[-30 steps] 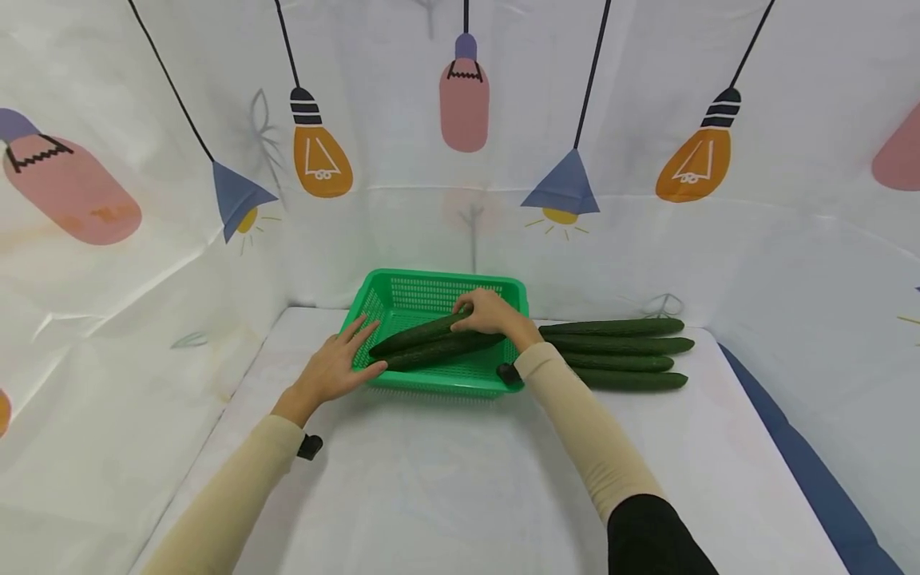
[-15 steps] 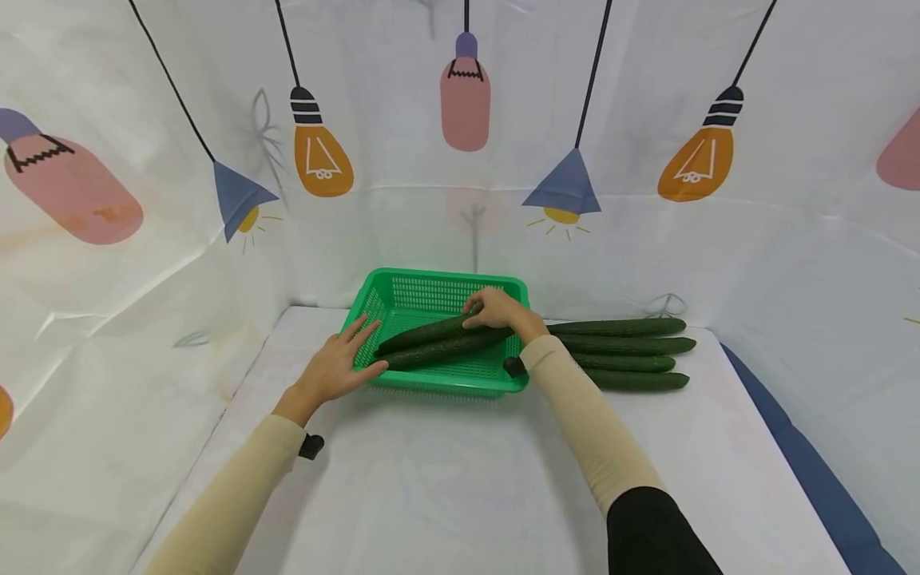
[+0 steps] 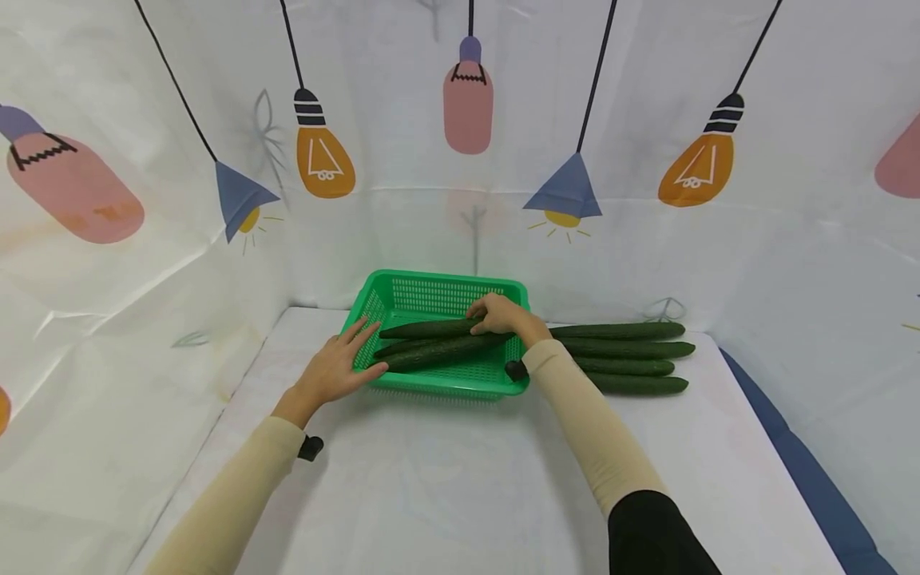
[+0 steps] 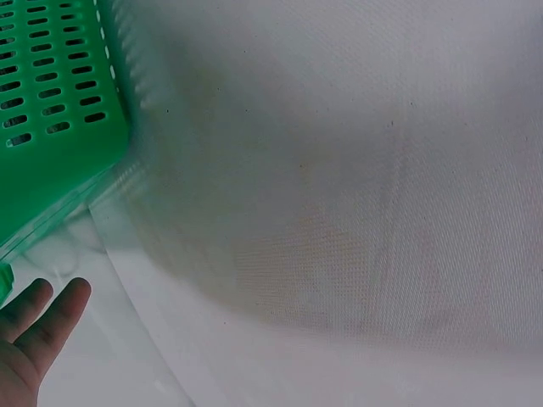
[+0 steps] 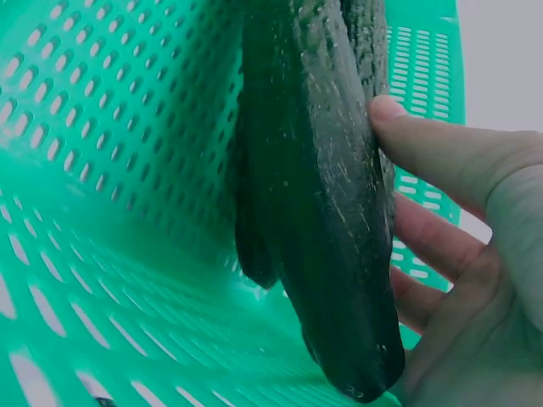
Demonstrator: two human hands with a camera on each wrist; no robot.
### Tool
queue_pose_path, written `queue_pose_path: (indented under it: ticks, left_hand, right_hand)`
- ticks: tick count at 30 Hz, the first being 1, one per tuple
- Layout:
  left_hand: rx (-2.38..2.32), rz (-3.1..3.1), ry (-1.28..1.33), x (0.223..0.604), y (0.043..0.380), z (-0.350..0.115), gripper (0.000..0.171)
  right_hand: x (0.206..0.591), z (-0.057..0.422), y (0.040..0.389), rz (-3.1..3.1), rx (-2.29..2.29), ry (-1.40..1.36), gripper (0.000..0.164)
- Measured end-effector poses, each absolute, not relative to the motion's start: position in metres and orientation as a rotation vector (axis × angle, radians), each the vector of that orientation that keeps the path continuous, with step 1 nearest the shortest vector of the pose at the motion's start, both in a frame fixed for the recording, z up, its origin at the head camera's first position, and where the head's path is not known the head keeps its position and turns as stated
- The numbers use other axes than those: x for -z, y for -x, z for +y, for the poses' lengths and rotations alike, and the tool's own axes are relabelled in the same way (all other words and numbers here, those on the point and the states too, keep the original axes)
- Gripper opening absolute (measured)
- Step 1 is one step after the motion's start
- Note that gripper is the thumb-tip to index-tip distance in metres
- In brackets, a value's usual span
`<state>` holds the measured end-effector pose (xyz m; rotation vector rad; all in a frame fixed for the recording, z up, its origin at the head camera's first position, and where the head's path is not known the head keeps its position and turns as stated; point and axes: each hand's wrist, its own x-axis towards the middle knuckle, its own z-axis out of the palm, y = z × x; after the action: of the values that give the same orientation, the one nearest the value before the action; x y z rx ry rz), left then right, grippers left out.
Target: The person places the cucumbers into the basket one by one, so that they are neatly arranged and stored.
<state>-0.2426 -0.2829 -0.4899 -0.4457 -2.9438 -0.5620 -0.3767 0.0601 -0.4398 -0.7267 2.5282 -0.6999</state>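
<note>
A green plastic basket with slotted walls holds several long dark green cucumbers. My right hand reaches inside and grips the right end of the rearmost cucumber. A front cucumber lies slantwise, and part of another cucumber shows between these two. In the right wrist view, the thumb presses against the cucumbers' side, with fingers partly hidden behind them. My left hand rests at the basket's left rim, fingers spread; only some of its fingers appear in the left wrist view.
Several more cucumbers lie side by side on the white-covered table, right of the basket; my right forearm partly covers their left ends. A white sheet printed with lamps hangs close behind the basket.
The left end of the gripped cucumber has swung toward the back of the basket, uncovering another cucumber beneath. My right hand has shifted slightly right. The left hand stays in place.
</note>
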Motion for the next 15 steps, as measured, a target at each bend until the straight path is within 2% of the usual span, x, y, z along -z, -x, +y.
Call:
queue_pose_path:
  ticks: [15]
  left_hand:
    - [0.562,-2.938,0.449,0.4875,0.2409,-0.2823,0.085]
  right_hand:
    - [0.4321,0.0665,0.3768,2.554,0.703,0.796,0.043]
